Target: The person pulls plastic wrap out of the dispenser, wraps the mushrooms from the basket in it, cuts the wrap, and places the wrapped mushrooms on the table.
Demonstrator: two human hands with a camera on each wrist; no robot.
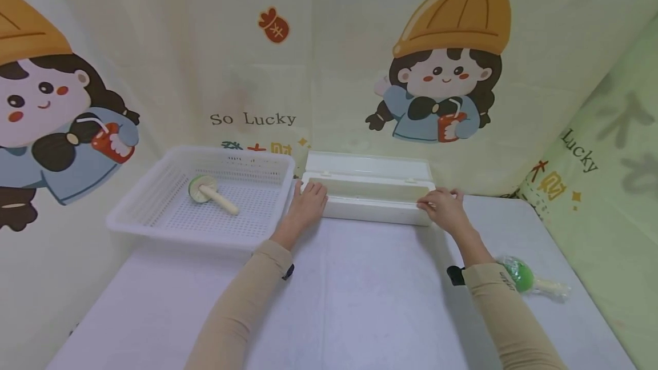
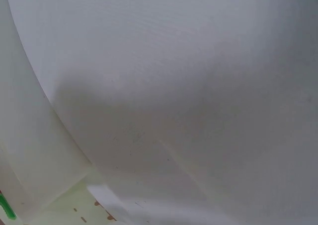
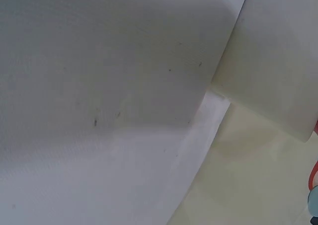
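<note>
A long white box (image 1: 370,211) lies on the table near the back wall, its lid (image 1: 367,165) tipped back and its inside bare where it shows. My left hand (image 1: 307,204) grips the box's left end, fingers over the front corner. At the opposite end, my right hand (image 1: 446,209) pinches the right front corner between thumb and fingers. Neither hand appears in the wrist views. There, the pale side of the box (image 3: 268,76) shows at the upper right of the right wrist view, beside the white tabletop.
Left of the box stands a white perforated basket (image 1: 180,236) with a mushroom-shaped thing (image 1: 212,192), green-rimmed with a cream stem. A green-headed maraca (image 1: 550,287) in clear plastic lies by my right forearm. Printed cloth (image 1: 339,73) hangs close behind the box.
</note>
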